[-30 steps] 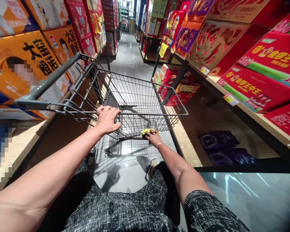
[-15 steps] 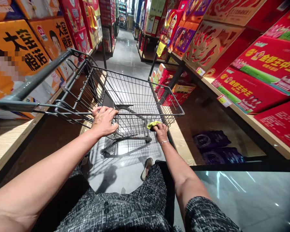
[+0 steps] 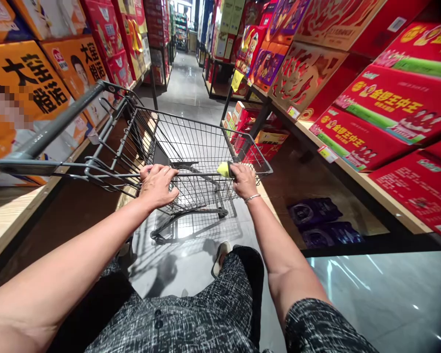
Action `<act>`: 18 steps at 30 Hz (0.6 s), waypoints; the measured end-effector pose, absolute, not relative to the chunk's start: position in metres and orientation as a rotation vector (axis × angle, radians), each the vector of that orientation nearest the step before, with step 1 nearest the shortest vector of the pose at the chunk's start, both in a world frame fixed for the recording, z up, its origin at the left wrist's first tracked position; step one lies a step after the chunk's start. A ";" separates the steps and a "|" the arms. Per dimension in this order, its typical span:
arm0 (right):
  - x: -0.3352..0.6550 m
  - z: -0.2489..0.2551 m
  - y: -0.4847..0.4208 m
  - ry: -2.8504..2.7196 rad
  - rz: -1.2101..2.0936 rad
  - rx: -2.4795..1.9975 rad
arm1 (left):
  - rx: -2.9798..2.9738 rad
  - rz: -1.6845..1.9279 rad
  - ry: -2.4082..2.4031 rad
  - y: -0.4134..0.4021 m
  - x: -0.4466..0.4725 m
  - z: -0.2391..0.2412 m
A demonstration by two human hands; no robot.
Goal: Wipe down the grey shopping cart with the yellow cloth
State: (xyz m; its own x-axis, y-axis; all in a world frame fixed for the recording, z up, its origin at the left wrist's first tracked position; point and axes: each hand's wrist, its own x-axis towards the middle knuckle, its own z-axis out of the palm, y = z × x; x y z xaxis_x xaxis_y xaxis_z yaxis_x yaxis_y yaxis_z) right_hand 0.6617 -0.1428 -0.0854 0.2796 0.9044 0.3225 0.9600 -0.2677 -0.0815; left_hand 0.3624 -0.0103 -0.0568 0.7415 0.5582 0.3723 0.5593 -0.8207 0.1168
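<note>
A dark wire shopping cart (image 3: 191,142) stands sideways in front of me in a shop aisle, its grey push handle (image 3: 47,135) off to the left. My left hand (image 3: 157,185) is closed over the cart's near top rail. My right hand (image 3: 244,180) is closed on a yellow cloth (image 3: 224,169) and presses it against the top rail near the cart's right corner. A thin bracelet sits on my right wrist. The basket holds nothing that I can see.
Shelves with orange boxes (image 3: 33,88) run along the left. Shelves with red gift boxes (image 3: 371,117) run along the right, with dark purple packs (image 3: 316,213) on the low shelf. The grey tiled aisle (image 3: 187,83) stretches ahead. My foot (image 3: 218,257) rests beside the cart's wheels.
My right hand has carried the yellow cloth up from the cart's lower frame to its top rail by the right corner. My left hand has kept its hold on the near rail.
</note>
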 end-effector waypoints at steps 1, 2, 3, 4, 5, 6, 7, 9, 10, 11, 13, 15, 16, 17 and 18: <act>0.676 -0.085 -0.145 -1.695 -0.274 -2.345 | -2.925 -0.630 -0.940 -0.011 0.364 -0.057; 0.691 -0.084 -0.149 -1.663 -0.247 -2.405 | -2.921 -0.635 -0.947 -0.011 0.366 -0.058; 0.705 -0.084 -0.153 -1.622 -0.223 -2.464 | -2.918 -0.636 -0.957 -0.011 0.368 -0.059; 0.718 -0.084 -0.156 -1.582 -0.201 -2.515 | -2.919 -0.633 -0.966 -0.011 0.370 -0.059; 0.728 -0.083 -0.158 -1.548 -0.183 -2.554 | -2.920 -0.628 -0.975 -0.011 0.372 -0.060; 0.736 -0.082 -0.159 -1.519 -0.171 -2.582 | -2.923 -0.621 -0.981 -0.010 0.374 -0.060; 0.740 -0.082 -0.158 -1.497 -0.164 -2.604 | -2.930 -0.614 -0.981 -0.009 0.376 -0.060; 0.742 -0.081 -0.154 -1.466 -0.160 -2.635 | -2.942 -0.609 -0.980 -0.005 0.378 -0.060; 0.740 -0.081 -0.151 -1.455 -0.163 -2.647 | -2.945 -0.605 -0.981 -0.002 0.378 -0.059; 0.737 -0.081 -0.148 -1.445 -0.166 -2.658 | -2.944 -0.593 -0.983 0.002 0.378 -0.058; 0.730 -0.081 -0.145 -1.430 -0.165 -2.679 | -2.933 -0.534 -0.994 0.011 0.378 -0.056; 0.722 -0.081 -0.146 -1.414 -0.158 -2.702 | -2.915 -0.440 -1.016 0.020 0.376 -0.054; 0.718 -0.080 -0.147 -1.404 -0.157 -2.714 | -2.908 -0.389 -1.026 0.024 0.375 -0.053; 0.713 -0.080 -0.149 -1.393 -0.159 -2.724 | -2.903 -0.345 -1.031 0.029 0.375 -0.052; 0.708 -0.080 -0.152 -1.383 -0.162 -2.734 | -2.901 -0.311 -1.029 0.033 0.374 -0.051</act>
State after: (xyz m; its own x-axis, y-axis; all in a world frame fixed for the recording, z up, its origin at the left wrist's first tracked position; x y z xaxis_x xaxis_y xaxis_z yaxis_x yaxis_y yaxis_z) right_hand 0.7081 -0.1519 -0.0796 0.5886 0.7983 0.1275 0.8061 -0.5915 -0.0182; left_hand 0.3738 0.0327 -0.0510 0.7586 0.6189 0.2040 0.6284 -0.7775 0.0220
